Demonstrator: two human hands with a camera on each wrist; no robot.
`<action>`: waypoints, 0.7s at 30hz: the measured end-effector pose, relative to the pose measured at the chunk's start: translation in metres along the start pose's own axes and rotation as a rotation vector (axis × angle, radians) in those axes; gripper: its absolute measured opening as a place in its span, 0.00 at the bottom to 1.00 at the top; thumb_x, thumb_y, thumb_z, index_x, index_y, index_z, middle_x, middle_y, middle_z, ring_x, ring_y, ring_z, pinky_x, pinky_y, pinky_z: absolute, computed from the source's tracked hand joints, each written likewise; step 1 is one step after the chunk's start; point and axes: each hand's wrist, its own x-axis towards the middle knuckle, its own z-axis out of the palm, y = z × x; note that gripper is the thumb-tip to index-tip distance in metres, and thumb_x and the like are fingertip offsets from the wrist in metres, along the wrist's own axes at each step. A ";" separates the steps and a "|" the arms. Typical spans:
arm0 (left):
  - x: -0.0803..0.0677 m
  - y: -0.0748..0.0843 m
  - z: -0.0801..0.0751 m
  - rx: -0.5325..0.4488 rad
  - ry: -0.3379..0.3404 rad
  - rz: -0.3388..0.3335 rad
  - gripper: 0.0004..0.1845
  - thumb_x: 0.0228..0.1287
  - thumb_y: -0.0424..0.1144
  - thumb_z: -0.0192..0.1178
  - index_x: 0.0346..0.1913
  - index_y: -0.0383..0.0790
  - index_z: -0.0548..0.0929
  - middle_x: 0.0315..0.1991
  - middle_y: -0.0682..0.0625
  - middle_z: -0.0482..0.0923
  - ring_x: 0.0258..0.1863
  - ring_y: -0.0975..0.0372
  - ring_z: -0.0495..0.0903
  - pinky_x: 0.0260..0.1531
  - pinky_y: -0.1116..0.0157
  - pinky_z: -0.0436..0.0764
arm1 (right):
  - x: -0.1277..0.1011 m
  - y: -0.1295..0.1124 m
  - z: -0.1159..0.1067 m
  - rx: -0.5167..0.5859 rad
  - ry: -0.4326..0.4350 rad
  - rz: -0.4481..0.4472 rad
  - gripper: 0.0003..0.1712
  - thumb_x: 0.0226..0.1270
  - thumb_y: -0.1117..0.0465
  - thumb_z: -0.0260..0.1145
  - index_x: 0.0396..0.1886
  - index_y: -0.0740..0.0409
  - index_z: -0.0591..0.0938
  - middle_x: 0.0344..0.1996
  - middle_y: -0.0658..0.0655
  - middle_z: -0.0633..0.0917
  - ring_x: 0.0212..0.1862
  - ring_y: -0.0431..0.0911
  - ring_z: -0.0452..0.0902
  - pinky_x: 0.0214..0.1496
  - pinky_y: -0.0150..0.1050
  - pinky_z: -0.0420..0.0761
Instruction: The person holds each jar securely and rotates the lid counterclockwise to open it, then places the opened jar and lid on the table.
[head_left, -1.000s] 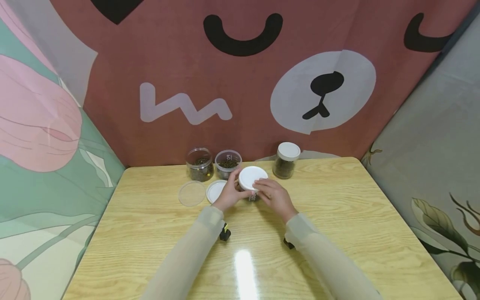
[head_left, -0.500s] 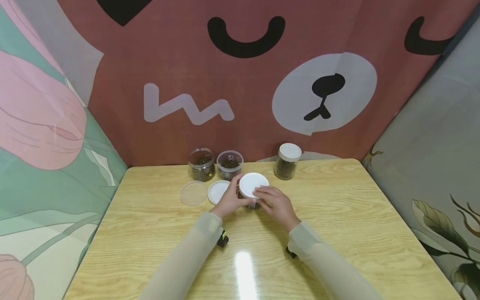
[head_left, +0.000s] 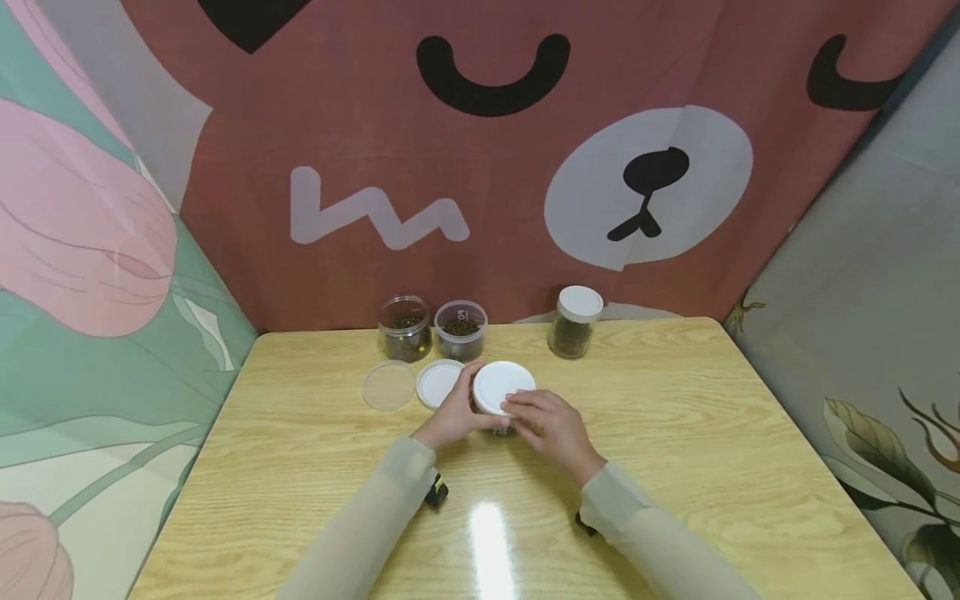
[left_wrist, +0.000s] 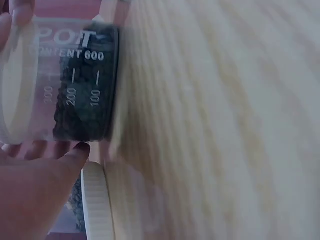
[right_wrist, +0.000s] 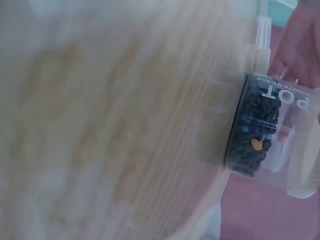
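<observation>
A clear plastic jar with dark seeds at its bottom stands on the wooden table (head_left: 300,467), capped by a white lid (head_left: 503,386). My left hand (head_left: 452,417) grips the jar's left side. My right hand (head_left: 551,425) curls over the lid's right edge. In the left wrist view the jar (left_wrist: 65,85) shows printed measure marks, with my thumb (left_wrist: 50,175) below it. In the right wrist view the same jar (right_wrist: 265,132) rests on the table, its seeds filling only the bottom.
A loose white lid (head_left: 438,382) and a clear lid (head_left: 388,387) lie left of my hands. Behind them stand two uncapped jars of seeds (head_left: 406,328) (head_left: 461,330). A capped jar (head_left: 574,322) stands at the back right. Cloth walls close in the table.
The jar and both hands have come a little nearer to me across the table, and the jar now sits lower. The hands keep the same hold.
</observation>
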 end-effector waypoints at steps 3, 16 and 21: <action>-0.005 -0.002 -0.001 -0.022 -0.029 -0.007 0.55 0.54 0.30 0.77 0.77 0.35 0.49 0.75 0.38 0.56 0.73 0.48 0.62 0.71 0.52 0.66 | -0.001 -0.004 -0.002 0.002 -0.016 -0.022 0.22 0.47 0.66 0.83 0.45 0.56 0.90 0.47 0.54 0.88 0.51 0.51 0.83 0.54 0.47 0.83; -0.022 -0.007 -0.005 -0.077 -0.147 -0.015 0.56 0.54 0.30 0.77 0.78 0.38 0.48 0.73 0.40 0.60 0.71 0.51 0.66 0.69 0.58 0.69 | 0.000 -0.017 -0.009 0.078 -0.084 -0.024 0.13 0.56 0.61 0.74 0.43 0.54 0.87 0.48 0.54 0.84 0.53 0.52 0.77 0.56 0.58 0.75; -0.027 -0.010 -0.005 -0.085 -0.175 0.021 0.55 0.53 0.27 0.76 0.77 0.39 0.49 0.72 0.41 0.63 0.68 0.52 0.69 0.67 0.62 0.72 | 0.007 -0.025 -0.010 0.087 -0.112 0.112 0.21 0.58 0.53 0.73 0.51 0.54 0.84 0.56 0.60 0.79 0.59 0.58 0.71 0.56 0.63 0.72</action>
